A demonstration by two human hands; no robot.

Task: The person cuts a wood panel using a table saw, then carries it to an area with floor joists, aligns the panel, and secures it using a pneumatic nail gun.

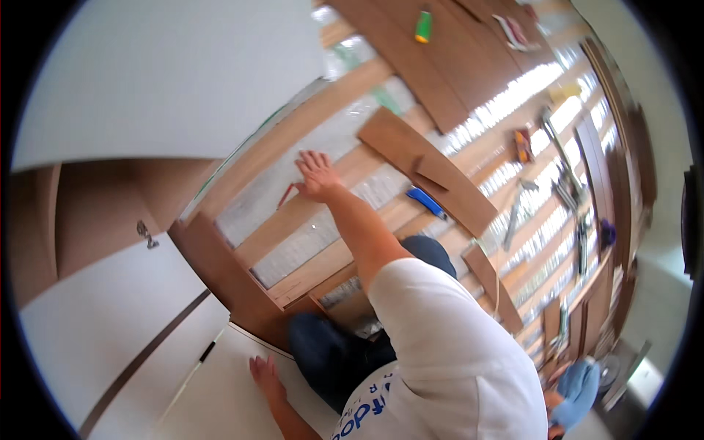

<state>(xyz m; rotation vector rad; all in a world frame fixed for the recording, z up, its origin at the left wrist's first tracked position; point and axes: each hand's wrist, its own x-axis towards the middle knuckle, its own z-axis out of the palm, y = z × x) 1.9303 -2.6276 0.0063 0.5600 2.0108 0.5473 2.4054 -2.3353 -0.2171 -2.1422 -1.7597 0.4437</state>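
My right hand (317, 176) stretches forward with its fingers spread, over the pale wooden battens (290, 213) of the floor frame. By its thumb is a slim red stick (285, 196), perhaps a pencil; whether the thumb touches it I cannot tell. My left hand (268, 379), fingers apart, is at the white panel (242, 411) beside my knee and holds nothing visible. Between the two hands a brown floorboard (235, 282) lies along the cabinet's base. Right of my right arm, a short brown plank (433, 172) crosses the battens, with a smaller offcut (431, 174) on top.
A blue utility knife (427, 203) lies near the short plank. Laid brown boards (440, 59) at the far side carry a green-handled tool (423, 26). Several metal tools (561, 158) lie at right. White cabinet doors (110, 323) flank the left. Another person's leg (576, 392) shows lower right.
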